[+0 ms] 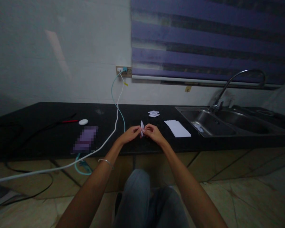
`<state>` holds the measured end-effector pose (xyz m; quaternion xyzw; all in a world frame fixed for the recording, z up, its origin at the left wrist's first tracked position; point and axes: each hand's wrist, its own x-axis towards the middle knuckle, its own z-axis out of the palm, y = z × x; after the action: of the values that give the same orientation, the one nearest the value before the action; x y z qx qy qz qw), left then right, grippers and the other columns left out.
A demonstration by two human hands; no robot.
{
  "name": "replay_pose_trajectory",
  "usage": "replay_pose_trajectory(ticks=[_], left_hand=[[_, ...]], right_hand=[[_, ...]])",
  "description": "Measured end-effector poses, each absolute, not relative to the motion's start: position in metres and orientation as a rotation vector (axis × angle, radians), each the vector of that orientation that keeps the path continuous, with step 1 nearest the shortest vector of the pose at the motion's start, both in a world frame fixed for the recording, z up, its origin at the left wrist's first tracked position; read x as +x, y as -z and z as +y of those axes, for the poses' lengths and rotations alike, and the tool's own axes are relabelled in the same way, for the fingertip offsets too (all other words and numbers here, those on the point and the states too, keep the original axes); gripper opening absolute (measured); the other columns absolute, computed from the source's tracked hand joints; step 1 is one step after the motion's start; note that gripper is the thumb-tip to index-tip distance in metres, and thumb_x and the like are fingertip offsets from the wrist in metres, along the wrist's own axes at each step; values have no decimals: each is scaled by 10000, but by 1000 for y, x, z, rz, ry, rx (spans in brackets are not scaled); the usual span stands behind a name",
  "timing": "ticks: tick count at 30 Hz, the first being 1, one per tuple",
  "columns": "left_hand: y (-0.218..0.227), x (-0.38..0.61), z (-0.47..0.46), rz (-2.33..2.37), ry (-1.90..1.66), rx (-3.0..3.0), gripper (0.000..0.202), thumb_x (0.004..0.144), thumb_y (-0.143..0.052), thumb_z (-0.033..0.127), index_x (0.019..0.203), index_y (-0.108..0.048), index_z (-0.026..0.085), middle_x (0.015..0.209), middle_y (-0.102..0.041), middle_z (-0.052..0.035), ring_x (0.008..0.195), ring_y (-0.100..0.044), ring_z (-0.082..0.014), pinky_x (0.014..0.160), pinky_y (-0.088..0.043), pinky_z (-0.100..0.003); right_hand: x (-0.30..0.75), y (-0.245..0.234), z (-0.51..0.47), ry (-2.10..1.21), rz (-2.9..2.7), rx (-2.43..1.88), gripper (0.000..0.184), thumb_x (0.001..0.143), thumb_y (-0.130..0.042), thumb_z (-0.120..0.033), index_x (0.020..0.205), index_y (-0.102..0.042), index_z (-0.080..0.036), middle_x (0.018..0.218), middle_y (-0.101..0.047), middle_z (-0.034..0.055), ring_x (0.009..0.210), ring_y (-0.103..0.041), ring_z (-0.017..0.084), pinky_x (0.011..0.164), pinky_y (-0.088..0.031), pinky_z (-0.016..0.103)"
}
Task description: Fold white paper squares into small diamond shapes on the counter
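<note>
Between my two hands, a small folded white paper (pixel 142 124) stands upright just above the black counter. My left hand (pixel 131 134) pinches its left side with thumb and fingers. From the other side, my right hand (pixel 154 133) grips it, fingertips pressed together close to the left ones. The lower part of the paper is partly hidden by the fingers. Farther back lie folded white paper pieces (pixel 154 113). To the right of my hands rests a stack of white paper sheets (pixel 177 128).
A steel sink (pixel 205 122) with a curved faucet (pixel 224 88) is at the right, with a folded paper (pixel 199 128) on its rim. A white cable (pixel 115 123) crosses the counter (pixel 49 110) on the left, near a pixelated purple item (pixel 85 139), a white disc (pixel 83 122) and a red pen-like stick (pixel 70 121).
</note>
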<state>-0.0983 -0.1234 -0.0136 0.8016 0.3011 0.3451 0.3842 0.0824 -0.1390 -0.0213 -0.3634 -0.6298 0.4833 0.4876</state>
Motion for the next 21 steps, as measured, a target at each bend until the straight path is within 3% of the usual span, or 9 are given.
replay_pose_trajectory(ticks=[6,12,17,21], left_hand=[[16,-100,-122,824,-942,1929,365,834,-524,513,803,-547,150,749,-591,0,722,-551,-134,653,-422,-224],[16,-99,-119,770,-962,1867,370,807,-581,473,962,-588,137,929,-650,-51,909,-591,-187,773,-460,-271],[20,-98,-117,744,-1093,1673,591,752,-673,431,1223,-463,141,1148,-634,-124,1021,-610,-214,869,-467,-311],[20,-99,-116,776,-1146,1568,721,607,-799,379,1207,-494,121,1117,-664,-146,1000,-633,-239,857,-482,-325]], right_hand=[[85,17,-144,-1229,-1573,-838,340,662,-749,-402,840,-556,-187,715,-616,-14,630,-581,122,576,-424,228],[84,21,-141,-1226,-1584,-857,331,634,-774,-357,824,-565,-184,615,-567,-52,550,-529,97,545,-400,213],[84,25,-136,-1237,-1503,-869,356,691,-728,-350,968,-606,-163,775,-665,18,620,-599,131,560,-441,238],[86,27,-133,-1196,-1480,-888,337,681,-734,-360,922,-652,-139,746,-676,33,620,-595,136,564,-441,244]])
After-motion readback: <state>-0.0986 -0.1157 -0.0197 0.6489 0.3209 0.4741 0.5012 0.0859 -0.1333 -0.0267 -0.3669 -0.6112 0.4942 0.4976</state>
